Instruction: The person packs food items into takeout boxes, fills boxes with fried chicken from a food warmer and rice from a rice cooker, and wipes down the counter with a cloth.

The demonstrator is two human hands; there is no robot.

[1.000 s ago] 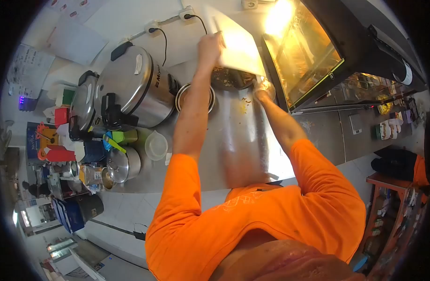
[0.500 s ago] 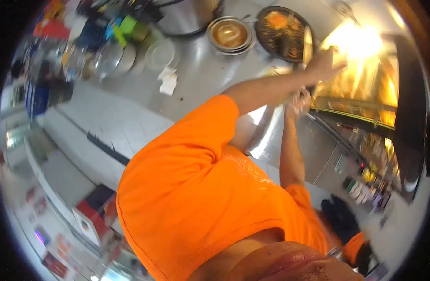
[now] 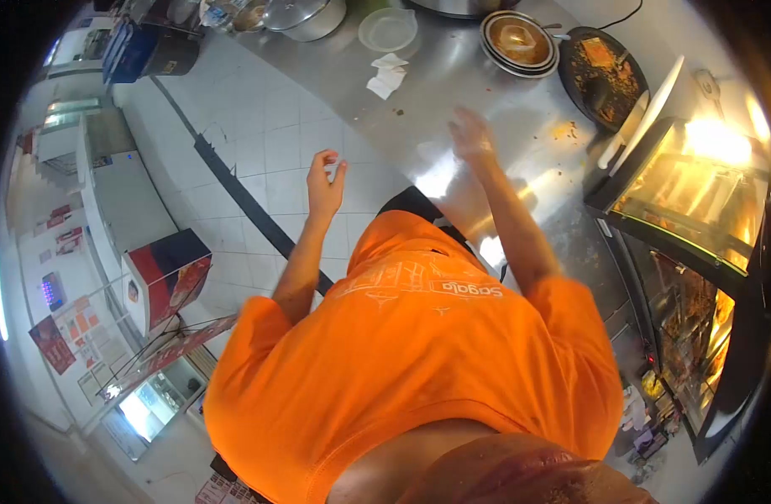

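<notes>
My left hand (image 3: 325,186) is raised over the tiled floor, left of the steel counter. Its fingers are partly curled with the thumb apart, and nothing is in it. Over the steel counter (image 3: 453,59), my right hand (image 3: 472,136) is slightly blurred, its fingers apart and holding nothing visible. Nearest to it on the counter lies a crumpled white tissue (image 3: 388,76). Further off are a stack of metal bowls with brown contents (image 3: 520,44) and a dark round pan (image 3: 602,77) with an orange piece and crumbs. A long knife (image 3: 654,109) lies beside the pan.
A lit glass food warmer (image 3: 692,197) stands at the right. Along the counter's far edge are a clear plastic bowl (image 3: 388,31) and a lidded pot (image 3: 306,15). Crumbs (image 3: 563,130) dot the counter. A red and dark box (image 3: 169,273) is at the left.
Both hands have moved left, away from the lit warmer. They were close together there and are now apart. The view has turned, and my body faces the counter's left edge.
</notes>
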